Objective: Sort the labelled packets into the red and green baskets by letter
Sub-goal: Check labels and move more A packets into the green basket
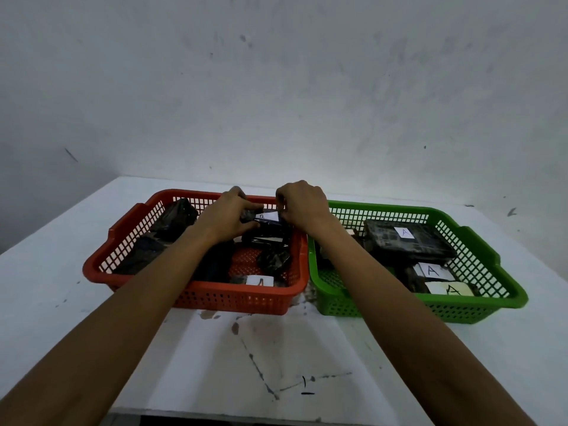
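White table (92, 302), red basket (233, 298): both hands' grips pinching dark labelled packet (270, 224) between left hand (229, 215) and right hand (302, 204).

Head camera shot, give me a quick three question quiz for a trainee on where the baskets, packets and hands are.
1. True or false: the red basket sits to the left of the green basket.
2. Which letter shows on the three readable labels in the green basket: A, B or C?
3. Over which basket do the left hand and right hand meet on the dark packet?

Key:
1. True.
2. A, for instance on the top packet.
3. The red basket; both hands grip the packet near its far right corner.
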